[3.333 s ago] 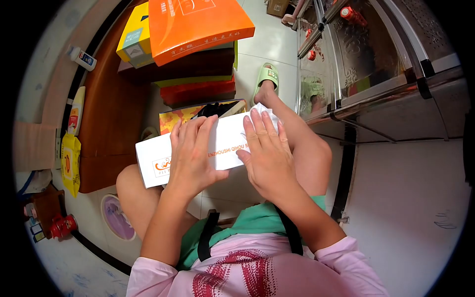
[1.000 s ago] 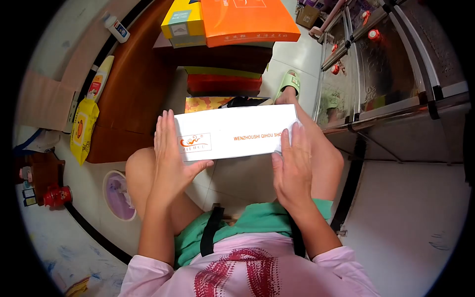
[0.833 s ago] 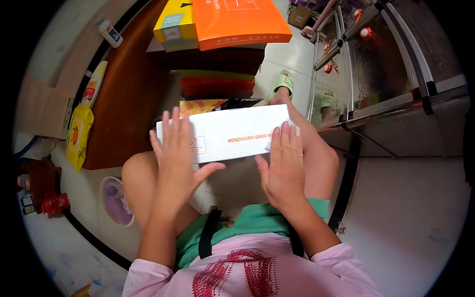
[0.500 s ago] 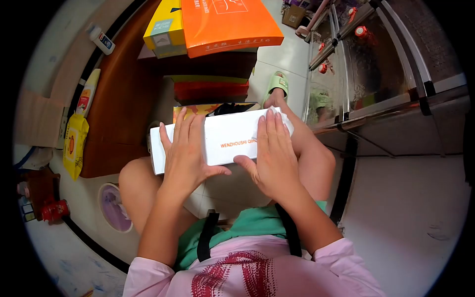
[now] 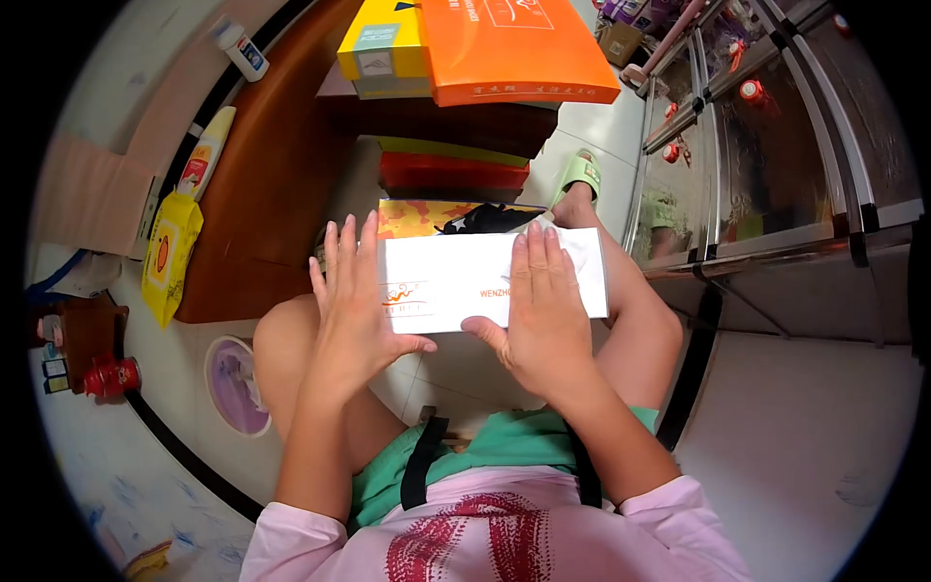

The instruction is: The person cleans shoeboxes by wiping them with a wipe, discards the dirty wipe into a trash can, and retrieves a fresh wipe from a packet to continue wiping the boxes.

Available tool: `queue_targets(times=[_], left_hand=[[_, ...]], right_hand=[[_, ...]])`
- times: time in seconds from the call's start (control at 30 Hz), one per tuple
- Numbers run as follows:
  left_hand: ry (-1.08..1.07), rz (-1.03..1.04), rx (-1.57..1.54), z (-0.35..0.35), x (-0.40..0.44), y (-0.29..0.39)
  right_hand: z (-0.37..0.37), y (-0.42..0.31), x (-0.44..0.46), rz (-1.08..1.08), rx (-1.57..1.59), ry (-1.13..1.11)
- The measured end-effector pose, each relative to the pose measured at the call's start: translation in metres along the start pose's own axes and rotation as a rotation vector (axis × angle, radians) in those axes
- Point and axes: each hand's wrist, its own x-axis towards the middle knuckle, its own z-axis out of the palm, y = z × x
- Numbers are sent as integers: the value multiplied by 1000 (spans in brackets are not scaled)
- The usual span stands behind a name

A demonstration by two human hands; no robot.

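A long white box (image 5: 448, 262) with orange print lies across above my lap, its long side facing up. My left hand (image 5: 351, 315) is at the box's left end, fingers spread and thumb stretched out along the near edge. On the right half of the box rests my right hand (image 5: 545, 315), its fingers flat and its thumb apart. Something white and crumpled, like a tissue (image 5: 570, 246), shows beside the right fingertips; the palm hides the rest. Beyond the box sits a yellow patterned open box (image 5: 402, 215) with something black in it.
An orange box (image 5: 519, 53) and a yellow box (image 5: 381, 44) top a stack ahead. At left are a brown wooden piece (image 5: 247, 194), yellow wipes pack (image 5: 173, 254) and lilac basin (image 5: 236, 386). A glass-doored cabinet (image 5: 766, 155) stands at right.
The right hand has moved back and forth over the box's right part, with the white tissue. The left hand has shifted to the left end. The camera view has swung somewhat.
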Motion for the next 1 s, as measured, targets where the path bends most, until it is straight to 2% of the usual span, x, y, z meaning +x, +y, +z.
queue_targets(times=[0.23,0.3,0.33,0.4,0.43,0.5,0.53,0.6,0.77,1.0], left_hand=[[2,109,-373,-8,0,-35],[-23,167,-717,-7,1,-48],[-16,157,-712,-7,1,-51],[-24,134,-1292,-4,0,-51],[-16,128,-1289,-4,1,-51],[-62,38,-1627,-6,3,-52],[-55,35,-1624,-6,3,-52],[-55,-24,-1824,-6,3,-53],[13,-60,-1863,-1,4,-59],[63,-131,-1974,0,5,-57]], right_hand=[[6,-30,9,-95,24,-74],[9,-39,14,-130,47,-94],[11,-44,16,-151,61,-110],[13,-54,20,-182,61,-112],[14,-58,23,-202,55,-112],[17,-65,27,-239,62,-104],[19,-69,29,-266,64,-96],[24,-77,31,-303,104,-85],[27,-90,36,-478,161,-96],[35,-82,36,-590,175,-37]])
